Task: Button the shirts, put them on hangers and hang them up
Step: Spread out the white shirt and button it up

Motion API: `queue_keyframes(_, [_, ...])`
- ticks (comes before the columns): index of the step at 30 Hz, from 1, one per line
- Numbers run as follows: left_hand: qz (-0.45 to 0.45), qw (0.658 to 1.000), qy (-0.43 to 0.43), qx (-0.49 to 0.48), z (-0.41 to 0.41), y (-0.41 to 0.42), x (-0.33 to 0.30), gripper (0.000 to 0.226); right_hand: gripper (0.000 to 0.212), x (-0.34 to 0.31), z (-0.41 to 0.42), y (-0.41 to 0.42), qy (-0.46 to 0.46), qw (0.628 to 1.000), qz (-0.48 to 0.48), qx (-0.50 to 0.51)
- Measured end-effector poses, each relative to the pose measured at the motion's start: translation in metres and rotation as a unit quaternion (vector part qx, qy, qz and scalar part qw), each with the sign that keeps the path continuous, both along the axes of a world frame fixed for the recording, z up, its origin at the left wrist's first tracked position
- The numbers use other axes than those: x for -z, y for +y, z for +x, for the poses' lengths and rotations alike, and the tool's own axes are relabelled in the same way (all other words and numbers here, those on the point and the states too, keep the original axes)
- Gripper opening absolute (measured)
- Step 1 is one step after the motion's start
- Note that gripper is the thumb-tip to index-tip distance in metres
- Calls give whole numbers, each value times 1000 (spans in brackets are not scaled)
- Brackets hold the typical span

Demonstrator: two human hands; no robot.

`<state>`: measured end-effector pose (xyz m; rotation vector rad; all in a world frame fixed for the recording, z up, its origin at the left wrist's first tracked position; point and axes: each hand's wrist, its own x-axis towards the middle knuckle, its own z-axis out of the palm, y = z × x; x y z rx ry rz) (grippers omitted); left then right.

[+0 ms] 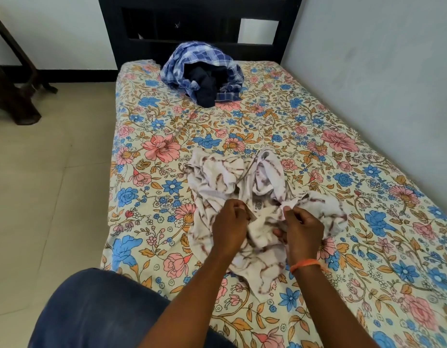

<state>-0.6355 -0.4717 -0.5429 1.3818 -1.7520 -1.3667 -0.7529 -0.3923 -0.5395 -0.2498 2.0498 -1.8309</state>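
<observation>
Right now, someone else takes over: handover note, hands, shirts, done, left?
Left hand: pinches an edge of the white patterned shirt.
Right hand: grips the same shirt's other edge.
That shirt lies crumpled on the floral bedsheet, in front of the person. The blue checked shirt and a dark garment are piled near the headboard.
Done: nothing visibly buttoned or hung.
Left: button each shirt, put it on a hanger, hang it. No hangers in view.

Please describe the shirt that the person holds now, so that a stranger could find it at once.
On the floral bed sheet, look at the near part, under both hands. The white shirt lies crumpled there. Brownish streaks mark it, unlike the blue checked shirt by the headboard.
</observation>
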Motion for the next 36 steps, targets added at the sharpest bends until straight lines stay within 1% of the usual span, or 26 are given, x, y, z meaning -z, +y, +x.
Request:
queue_keyframes(3, [63,996,16,-54,-5,-12,5,16,10,-6,7,-3,9,1000,-13,-27])
queue_keyframes(5, [105,991,39,-73,-9,-16,11,19,5,-7,13,-5,1,999,-20,-40])
queue_keyframes(7, [131,986,70,-72,-10,-17,9,19,4,-6,18,-8,-11,999,-33,-34])
queue_keyframes(11, [198,964,171,-42,-13,-20,-10,8,4,-8,20,-12,-34,998,-54,-6])
queue_keyframes(14, [197,959,204,-16,-19,-24,-18,2,10,-10,17,-15,-29,998,-61,-5])
queue_keyframes(17, [174,961,216,9,-25,-26,-24,11,8,-16,14,-20,14,998,-56,-20])
queue_keyframes(19, [179,957,230,12,-27,-25,-28,13,9,-20,14,-23,41,997,-53,-24])
queue_keyframes(23, [182,948,261,-5,-24,-24,-38,6,10,-28,15,-29,104,993,-43,-40])
queue_keyframes(25, [202,936,289,-4,-21,-21,-43,11,15,-30,16,-33,131,990,-32,-43])
queue_keyframes(27, [234,921,311,-1,-20,-15,-45,16,16,-30,18,-34,119,991,-34,-54])
queue_keyframes(29, [255,916,311,-17,-18,-10,-46,15,17,-29,21,-34,102,992,-32,-69])
queue_keyframes(32, [292,910,292,-45,-15,-12,-43,8,17,-26,25,-30,119,989,-16,-92])
queue_keyframes(36, [306,918,251,-19,-12,-17,-40,10,18,-26,26,-27,137,985,1,-107])
